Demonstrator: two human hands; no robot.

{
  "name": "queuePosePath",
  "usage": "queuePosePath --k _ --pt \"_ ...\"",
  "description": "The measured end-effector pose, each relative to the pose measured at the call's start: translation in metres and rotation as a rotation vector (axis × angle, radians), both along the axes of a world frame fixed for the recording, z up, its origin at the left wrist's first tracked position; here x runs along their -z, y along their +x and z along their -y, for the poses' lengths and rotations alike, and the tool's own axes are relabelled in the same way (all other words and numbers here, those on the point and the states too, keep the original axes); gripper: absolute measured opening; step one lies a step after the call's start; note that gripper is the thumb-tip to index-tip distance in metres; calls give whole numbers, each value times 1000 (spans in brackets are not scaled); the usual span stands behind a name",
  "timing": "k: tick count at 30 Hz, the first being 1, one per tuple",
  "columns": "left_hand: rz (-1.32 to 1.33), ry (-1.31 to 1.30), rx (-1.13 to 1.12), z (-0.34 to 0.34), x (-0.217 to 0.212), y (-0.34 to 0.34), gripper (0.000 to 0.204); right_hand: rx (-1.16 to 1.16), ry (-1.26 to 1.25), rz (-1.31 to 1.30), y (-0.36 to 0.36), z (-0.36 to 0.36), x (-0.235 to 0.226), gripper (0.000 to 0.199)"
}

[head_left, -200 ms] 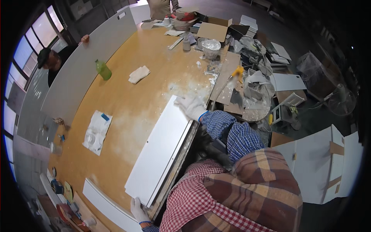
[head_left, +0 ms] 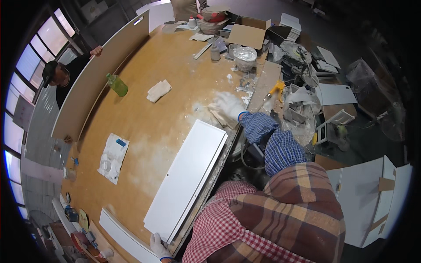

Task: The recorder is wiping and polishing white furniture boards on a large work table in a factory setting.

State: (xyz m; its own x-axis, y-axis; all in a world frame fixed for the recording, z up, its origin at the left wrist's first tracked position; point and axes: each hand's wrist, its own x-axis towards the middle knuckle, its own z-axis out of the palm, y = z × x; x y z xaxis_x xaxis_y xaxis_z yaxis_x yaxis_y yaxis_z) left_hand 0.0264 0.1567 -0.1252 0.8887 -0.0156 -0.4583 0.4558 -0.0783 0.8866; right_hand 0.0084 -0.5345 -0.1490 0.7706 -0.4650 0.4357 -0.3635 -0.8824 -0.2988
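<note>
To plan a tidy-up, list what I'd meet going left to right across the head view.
Clear container → green bottle → white panel → gloved right hand → yellow tool → large white board.

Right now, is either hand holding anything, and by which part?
The left hand is at the white panel, by its lower end; whether it grips cannot be told. The blurred right hand is at a beige piece; a hold cannot be told.
</note>
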Motion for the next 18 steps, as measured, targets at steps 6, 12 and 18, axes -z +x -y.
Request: queuePosePath --k 6,12,18 --pt "-53 370 -120 -41 33 -4 37 357 267 -98 -31 102 3 32" --pt "-87 205 -339 17 -9 -26 38 383 223 -239 -63 143 36 23" --pt "-37 291 -277 10 16 -25 47 313 279 -243 -57 174 41 24"
